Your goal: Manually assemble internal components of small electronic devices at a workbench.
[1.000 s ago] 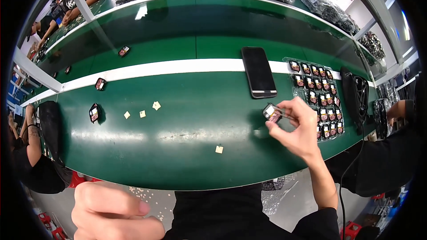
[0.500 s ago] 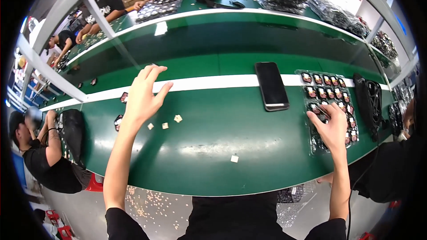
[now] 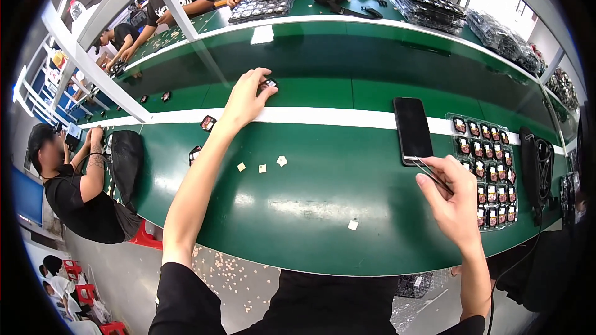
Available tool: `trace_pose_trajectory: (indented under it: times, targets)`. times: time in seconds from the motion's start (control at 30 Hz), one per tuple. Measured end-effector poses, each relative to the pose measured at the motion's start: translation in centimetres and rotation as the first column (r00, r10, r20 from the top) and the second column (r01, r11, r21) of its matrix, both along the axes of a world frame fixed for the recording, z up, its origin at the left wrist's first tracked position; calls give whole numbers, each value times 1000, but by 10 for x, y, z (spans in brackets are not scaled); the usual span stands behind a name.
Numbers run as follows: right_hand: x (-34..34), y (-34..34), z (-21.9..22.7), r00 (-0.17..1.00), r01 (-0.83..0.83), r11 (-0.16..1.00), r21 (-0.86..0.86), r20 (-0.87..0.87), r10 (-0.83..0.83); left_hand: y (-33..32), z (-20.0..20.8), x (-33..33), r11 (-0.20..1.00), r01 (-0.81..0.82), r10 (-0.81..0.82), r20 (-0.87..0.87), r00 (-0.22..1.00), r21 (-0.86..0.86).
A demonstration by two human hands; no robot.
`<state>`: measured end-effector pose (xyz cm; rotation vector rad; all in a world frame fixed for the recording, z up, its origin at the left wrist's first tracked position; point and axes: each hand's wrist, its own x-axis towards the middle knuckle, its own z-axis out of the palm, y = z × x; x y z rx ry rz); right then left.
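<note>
Reaching over the white strip, my left hand (image 3: 245, 100) pinches a small black part (image 3: 270, 83) between thumb and fingers. My right hand (image 3: 453, 201) holds metal tweezers (image 3: 433, 174), their tips pointing left, just below the black phone (image 3: 412, 127). To its right lies a clear plastic tray (image 3: 457, 118) with rows of small black parts bearing white and coloured labels; my hand hides part of its left edge. Two similar loose black parts, one at the strip (image 3: 208, 123) and one beside my left forearm (image 3: 195, 154), lie on the green bench.
Small pale squares (image 3: 262, 169) lie mid-bench, another (image 3: 353, 225) nearer me. A black pouch with cable (image 3: 535, 167) is right of the tray. A black bag (image 3: 127, 164) and a seated person (image 3: 81, 192) are at left. Others work across the bench by stacked trays (image 3: 428, 7).
My left hand has moved forward and closed on a black part. My right hand has come off the tray toward the phone, tweezers in its fingers. The whole view has shifted.
</note>
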<state>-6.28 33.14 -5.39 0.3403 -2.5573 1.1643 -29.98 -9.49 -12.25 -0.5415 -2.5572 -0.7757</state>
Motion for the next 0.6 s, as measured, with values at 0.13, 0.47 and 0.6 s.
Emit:
trace_pose_trajectory:
  times: [0.13,0.47,0.6]
  targets:
    - [-12,-15,-13,992,-67,989,-128,94,80,80,19,90,892,452,-445,144,884,-24]
    - [-29,-48,-68,958,-5,893,-451,254,134,102,18,166,823,548,-518,196,833,-152]
    - [-27,-46,-78,962,-35,900,-434,229,148,84,19,164,826,552,-495,321,807,-116]
